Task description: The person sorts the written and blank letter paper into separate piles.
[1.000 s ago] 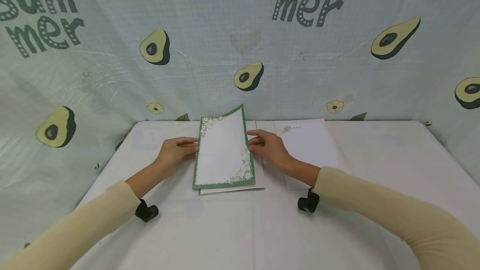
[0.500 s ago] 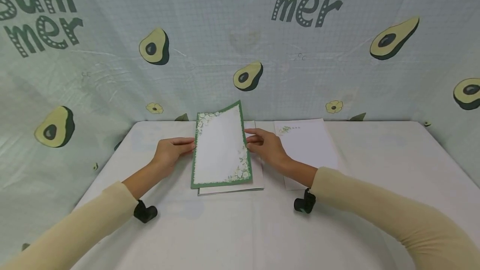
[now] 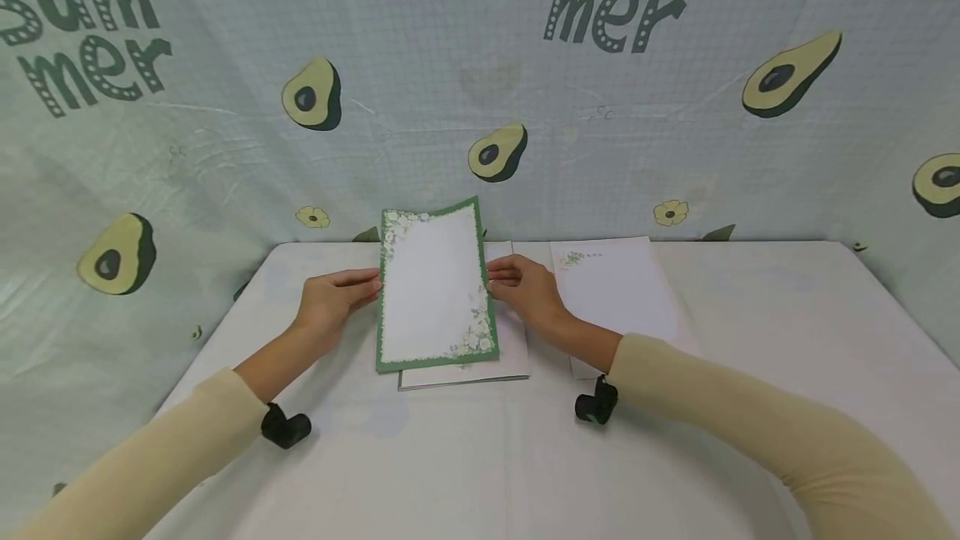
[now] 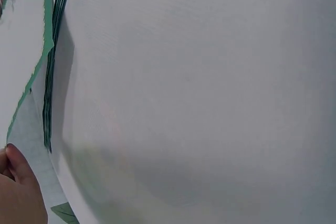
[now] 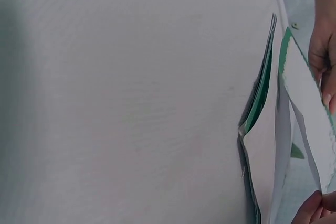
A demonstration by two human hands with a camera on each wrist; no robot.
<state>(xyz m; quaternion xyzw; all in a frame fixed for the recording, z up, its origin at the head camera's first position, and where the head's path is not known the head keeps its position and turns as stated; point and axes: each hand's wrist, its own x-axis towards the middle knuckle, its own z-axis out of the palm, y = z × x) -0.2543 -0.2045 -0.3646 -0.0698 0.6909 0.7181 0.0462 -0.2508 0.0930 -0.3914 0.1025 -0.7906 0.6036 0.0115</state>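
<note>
A sheet of paper (image 3: 435,286) with a green border and white flowers in two corners is held up off the table, tilted toward the camera. My left hand (image 3: 337,302) pinches its left edge, and my right hand (image 3: 528,290) pinches its right edge. Beneath it lies a stack of sheets (image 3: 513,352), mostly covered. In the left wrist view, the thumb and fingers of the left hand (image 4: 21,184) meet at the sheet's edge. The right wrist view catches the sheet (image 5: 310,108) apart from the stack (image 5: 260,145), whose edges show green layers.
Right of the stack lies a pale sheet (image 3: 615,290) with a small leaf print, partly behind the right forearm. The white table (image 3: 450,465) ends at the back against a hanging cloth (image 3: 420,48) printed with avocados. A small black camera (image 3: 596,402) hangs at the right wrist.
Both hands have moved the green-bordered sheet left and slightly up, so more of the stack shows at its right and lower edge. The pale sheet at right has stayed put.
</note>
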